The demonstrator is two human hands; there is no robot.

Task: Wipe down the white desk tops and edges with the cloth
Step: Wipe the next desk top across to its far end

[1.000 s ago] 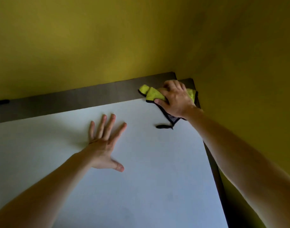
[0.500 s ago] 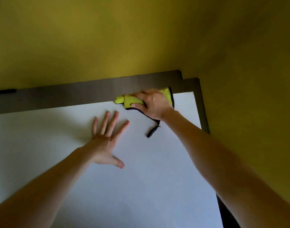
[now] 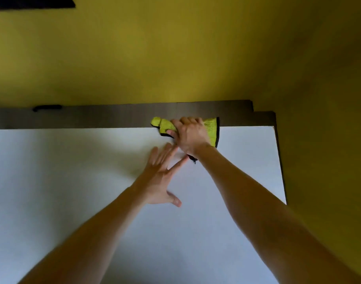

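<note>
The right hand (image 3: 190,136), fingers curled, grips the bunched yellow-green cloth (image 3: 164,125) at the flat white desk top's (image 3: 73,181) far edge and hides the middle of it. The blurred left hand (image 3: 158,178) lies flat, fingers spread. Since a second ago the cloth has slid left from the corner.

Brightness: dim overall; the white desk top (image 3: 237,160) is the brightest area and greys toward the near edge.
Shadows: a soft shadow lies on the desk left of the left hand (image 3: 157,179); the yellow wall (image 3: 175,58) darkens toward the right.
Blur: the left hand's fingers are smeared; the right hand (image 3: 191,134) and cloth (image 3: 165,126) look sharper.
Distortion: wide-angle stretch makes the forearms loom large at the bottom edge.
Detail: soft and grainy throughout.
</note>
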